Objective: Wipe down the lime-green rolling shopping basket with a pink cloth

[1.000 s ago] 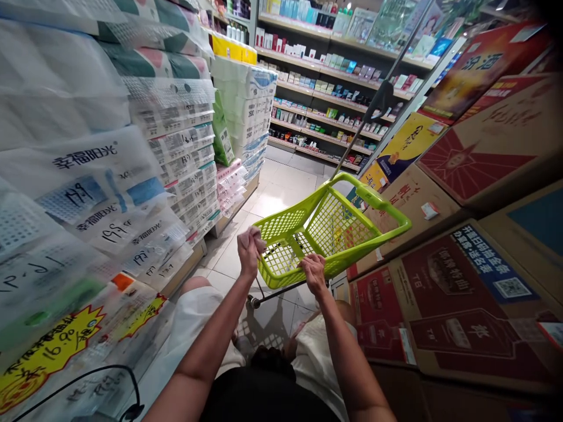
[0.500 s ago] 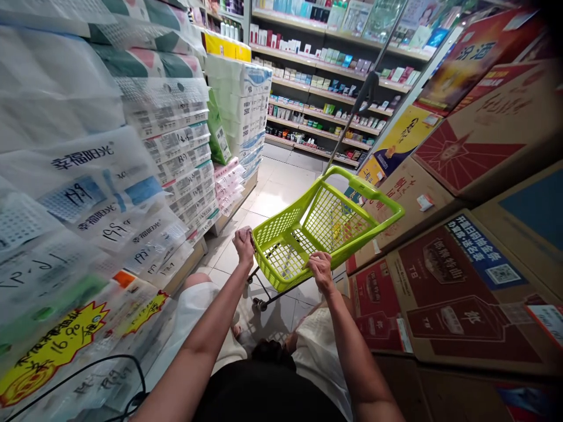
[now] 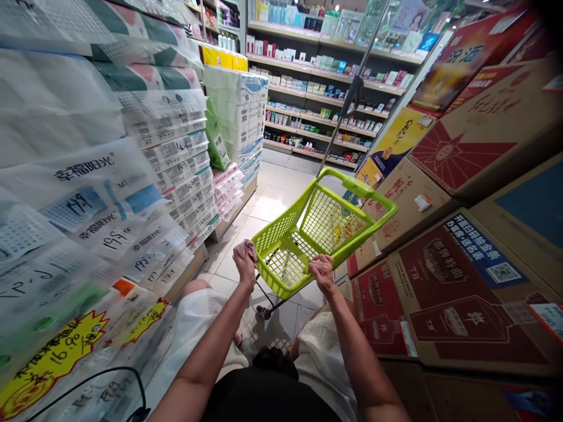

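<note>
A lime-green shopping cart basket (image 3: 291,237) with latticed sides stands tilted in front of my knees, on a dark wheeled frame. My left hand (image 3: 244,266) is closed on a small pinkish-brown cloth (image 3: 248,248) at the basket's near left corner. The cloth lies at the outer edge of the rim; whether it presses on it I cannot tell. On the near right side, my right hand (image 3: 322,273) has its fingers wrapped over the basket's rim. Inside, the basket looks bare, and its long handle bar (image 3: 358,186) is at the far right end.
Stacked tissue packs (image 3: 176,158) line the left side, with yellow price signs (image 3: 57,357) low down. Cardboard cartons (image 3: 466,281) are piled close on the right. Beyond the tiled floor (image 3: 268,181), shelves (image 3: 325,76) hold small boxes. A black pole (image 3: 352,97) rises behind the basket.
My left hand has slid slightly down along the basket's near left corner, and more of the cloth shows. My right hand stays on the rim. The view has shifted slightly.
</note>
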`<state>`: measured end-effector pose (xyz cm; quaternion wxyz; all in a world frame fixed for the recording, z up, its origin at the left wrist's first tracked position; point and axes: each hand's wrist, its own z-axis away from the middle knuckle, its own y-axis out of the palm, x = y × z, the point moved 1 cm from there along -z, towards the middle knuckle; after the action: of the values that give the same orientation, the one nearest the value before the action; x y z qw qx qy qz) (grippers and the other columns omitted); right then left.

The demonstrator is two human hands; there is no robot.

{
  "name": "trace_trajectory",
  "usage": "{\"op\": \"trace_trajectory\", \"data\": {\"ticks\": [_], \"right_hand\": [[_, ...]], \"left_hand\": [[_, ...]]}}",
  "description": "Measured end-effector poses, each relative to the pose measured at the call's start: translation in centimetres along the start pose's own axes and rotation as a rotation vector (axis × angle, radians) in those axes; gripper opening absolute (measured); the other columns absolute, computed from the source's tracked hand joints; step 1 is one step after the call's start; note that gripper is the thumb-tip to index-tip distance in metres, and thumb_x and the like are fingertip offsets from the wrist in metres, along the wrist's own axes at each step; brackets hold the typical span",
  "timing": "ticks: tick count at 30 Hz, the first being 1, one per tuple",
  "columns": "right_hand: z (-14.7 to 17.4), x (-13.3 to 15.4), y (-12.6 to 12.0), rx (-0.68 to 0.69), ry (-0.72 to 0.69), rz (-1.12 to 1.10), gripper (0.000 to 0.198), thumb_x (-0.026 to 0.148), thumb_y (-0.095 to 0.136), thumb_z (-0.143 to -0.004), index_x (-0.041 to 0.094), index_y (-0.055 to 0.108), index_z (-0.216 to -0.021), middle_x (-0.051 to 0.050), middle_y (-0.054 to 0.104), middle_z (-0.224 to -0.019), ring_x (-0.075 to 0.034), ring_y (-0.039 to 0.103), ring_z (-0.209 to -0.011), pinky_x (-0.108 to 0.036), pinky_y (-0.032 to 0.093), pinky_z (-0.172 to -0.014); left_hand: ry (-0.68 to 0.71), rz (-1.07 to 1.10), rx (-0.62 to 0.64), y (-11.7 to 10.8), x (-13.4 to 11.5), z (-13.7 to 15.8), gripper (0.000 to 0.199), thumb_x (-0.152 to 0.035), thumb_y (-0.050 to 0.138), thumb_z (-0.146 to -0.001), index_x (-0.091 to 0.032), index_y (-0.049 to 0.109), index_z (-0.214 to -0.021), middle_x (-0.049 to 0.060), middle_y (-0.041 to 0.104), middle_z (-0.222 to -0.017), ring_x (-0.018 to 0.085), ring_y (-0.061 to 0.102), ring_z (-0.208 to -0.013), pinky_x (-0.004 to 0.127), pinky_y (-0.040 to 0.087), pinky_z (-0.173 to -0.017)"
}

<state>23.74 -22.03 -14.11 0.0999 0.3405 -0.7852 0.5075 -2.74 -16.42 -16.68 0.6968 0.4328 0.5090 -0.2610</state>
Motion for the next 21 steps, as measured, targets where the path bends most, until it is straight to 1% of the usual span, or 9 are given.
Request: {"op": "trace_trajectory", "data": {"ticks": [3,6,9,11,12,15,17,19,21], "right_hand": [[-0.2,-1.0,-1.2,0.012,0.011,-0.019,0.061,0.043,0.037,-0.108,0.025,0.062,-0.055,0.000,0.064,-0.060,-0.022,0.063,-0.092,-0.044,0.031,-0.102],[-0.6,-0.9,-2.0,0.057,0.052,0.027,0.063,0.047,0.038,-0.109,0.026,0.064,-0.055,0.000,0.067,-0.061,-0.022,0.064,-0.087,-0.044,0.033,-0.104],[-0.8,1.8,-0.9,0.102,0.128,0.183,0.054,0.046,0.036,-0.110,0.027,0.074,-0.077,-0.001,0.077,-0.082,-0.020,0.066,-0.085,-0.045,0.033,-0.107],[-0.6,4.6,1.0,0.211,0.154,0.301,0.047,0.042,0.036,-0.111,0.025,0.074,-0.089,-0.002,0.079,-0.089,-0.018,0.068,-0.083,-0.043,0.032,-0.109],[-0.4,5.9,2.0,0.255,0.176,0.355,0.046,0.040,0.035,-0.111,0.024,0.073,-0.091,-0.003,0.080,-0.089,-0.017,0.068,-0.082,-0.041,0.032,-0.108],[0.3,8.7,4.2,0.333,0.211,0.451,0.044,0.037,0.034,-0.112,0.022,0.071,-0.092,-0.005,0.080,-0.089,-0.017,0.069,-0.080,-0.033,0.035,-0.092],[0.6,9.3,4.7,0.334,0.198,0.479,0.042,0.038,0.036,-0.111,0.021,0.069,-0.091,-0.006,0.079,-0.087,-0.018,0.070,-0.078,-0.031,0.034,-0.081],[0.7,9.0,4.6,0.321,0.160,0.486,0.041,0.039,0.038,-0.111,0.021,0.067,-0.089,-0.005,0.078,-0.084,-0.017,0.069,-0.075,-0.030,0.031,-0.075],[0.9,8.2,4.2,0.311,0.108,0.487,0.040,0.039,0.040,-0.111,0.022,0.067,-0.086,-0.004,0.076,-0.078,-0.017,0.067,-0.071,-0.030,0.029,-0.072]], "left_hand": [[0.044,0.017,0.008,-0.4,-0.7,-0.9,0.050,-0.069,0.069,-0.085,-0.022,0.053,-0.092,-0.008,0.050,-0.053,0.006,0.037,-0.038,0.017,0.022,-0.035],[0.004,-0.004,0.043,-1.2,0.3,0.8,0.050,-0.069,0.069,-0.084,-0.022,0.052,-0.090,-0.007,0.052,-0.053,0.006,0.034,-0.035,0.017,0.022,-0.034],[0.013,-0.107,0.080,-1.4,1.0,2.1,0.045,-0.064,0.066,-0.088,-0.022,0.053,-0.090,-0.006,0.052,-0.059,0.007,0.038,-0.038,0.018,0.029,-0.037],[0.083,-0.245,0.077,-1.1,0.8,2.1,0.036,-0.056,0.067,-0.090,-0.021,0.058,-0.093,-0.002,0.056,-0.072,0.009,0.051,-0.051,0.020,0.042,-0.045],[0.119,-0.328,0.070,-0.9,0.5,1.8,0.031,-0.050,0.068,-0.090,-0.020,0.061,-0.095,0.000,0.057,-0.080,0.011,0.056,-0.059,0.021,0.048,-0.052],[0.186,-0.554,0.099,-0.3,-0.5,0.6,0.021,-0.034,0.071,-0.088,-0.022,0.066,-0.104,0.004,0.055,-0.100,0.016,0.061,-0.080,0.029,0.057,-0.071],[0.231,-0.663,0.152,0.1,-1.0,-0.1,0.020,-0.025,0.071,-0.086,-0.022,0.067,-0.106,0.006,0.052,-0.105,0.019,0.061,-0.089,0.035,0.058,-0.086],[0.283,-0.750,0.190,0.6,-1.4,-0.7,0.023,-0.019,0.072,-0.084,-0.022,0.067,-0.106,0.007,0.051,-0.107,0.022,0.059,-0.098,0.040,0.053,-0.099],[0.320,-0.825,0.222,1.3,-1.7,-1.3,0.023,-0.017,0.071,-0.083,-0.022,0.066,-0.105,0.008,0.052,-0.107,0.024,0.057,-0.105,0.041,0.049,-0.103]]}}
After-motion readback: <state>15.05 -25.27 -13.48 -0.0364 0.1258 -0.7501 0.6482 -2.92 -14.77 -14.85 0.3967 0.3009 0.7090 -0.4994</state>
